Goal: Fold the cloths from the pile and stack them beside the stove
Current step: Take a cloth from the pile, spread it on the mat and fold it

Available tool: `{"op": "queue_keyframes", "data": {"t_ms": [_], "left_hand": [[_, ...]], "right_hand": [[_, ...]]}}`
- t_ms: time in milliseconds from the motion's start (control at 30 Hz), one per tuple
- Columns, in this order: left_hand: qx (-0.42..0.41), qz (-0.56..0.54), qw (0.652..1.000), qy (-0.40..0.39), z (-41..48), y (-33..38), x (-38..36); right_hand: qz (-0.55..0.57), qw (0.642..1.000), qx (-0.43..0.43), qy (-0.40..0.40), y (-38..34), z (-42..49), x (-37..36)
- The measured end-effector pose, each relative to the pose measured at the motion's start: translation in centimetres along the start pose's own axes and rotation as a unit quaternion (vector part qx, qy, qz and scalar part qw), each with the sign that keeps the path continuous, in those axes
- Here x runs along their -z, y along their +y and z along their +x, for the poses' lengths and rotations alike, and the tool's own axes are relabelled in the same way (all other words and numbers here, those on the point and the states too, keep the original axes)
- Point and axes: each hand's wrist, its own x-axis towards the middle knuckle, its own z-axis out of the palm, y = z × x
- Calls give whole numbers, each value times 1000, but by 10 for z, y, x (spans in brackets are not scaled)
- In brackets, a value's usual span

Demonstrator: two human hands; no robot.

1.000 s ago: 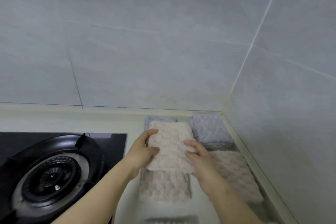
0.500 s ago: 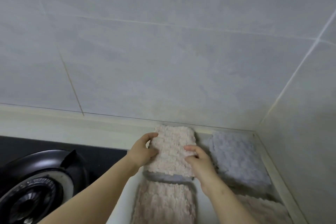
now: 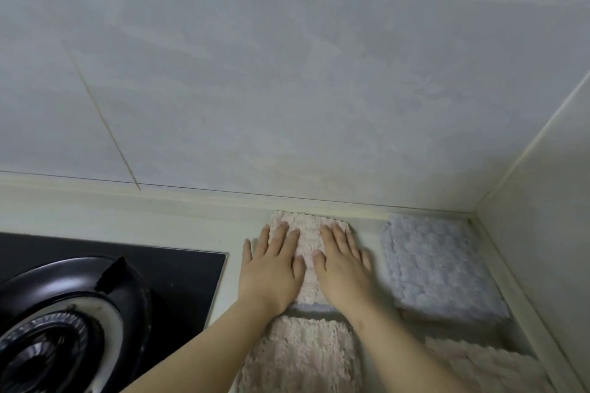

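Note:
A folded pink cloth (image 3: 309, 234) lies on the counter against the back wall, just right of the stove (image 3: 105, 297). It sits on a grey cloth whose front edge (image 3: 311, 307) peeks out beneath it. My left hand (image 3: 271, 268) and my right hand (image 3: 343, 265) both press flat on the pink cloth with straight fingers. Another folded pink cloth (image 3: 303, 357) lies nearer to me. A grey folded cloth (image 3: 437, 265) rests in the corner, with a pink cloth (image 3: 488, 367) in front of it.
The black glass hob with its round burner (image 3: 57, 338) fills the lower left. Tiled walls close the counter (image 3: 159, 226) at the back and on the right, meeting in a corner (image 3: 472, 217).
The pink cloth, held by its sides in the air, has been laid down on the grey cloth by the wall. Both hands went from gripping it to pressing flat on it.

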Motion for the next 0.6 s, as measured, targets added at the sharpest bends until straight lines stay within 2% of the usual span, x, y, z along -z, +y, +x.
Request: {"op": "queue_keyframes", "data": {"t_ms": [333, 600], "left_hand": [[17, -11, 999, -30, 12, 1, -4], [45, -28, 998, -46, 0, 8, 8]], "right_hand": [[-15, 1000, -13, 20, 4, 11, -9], [37, 999, -31, -8, -1, -2, 3]]}}
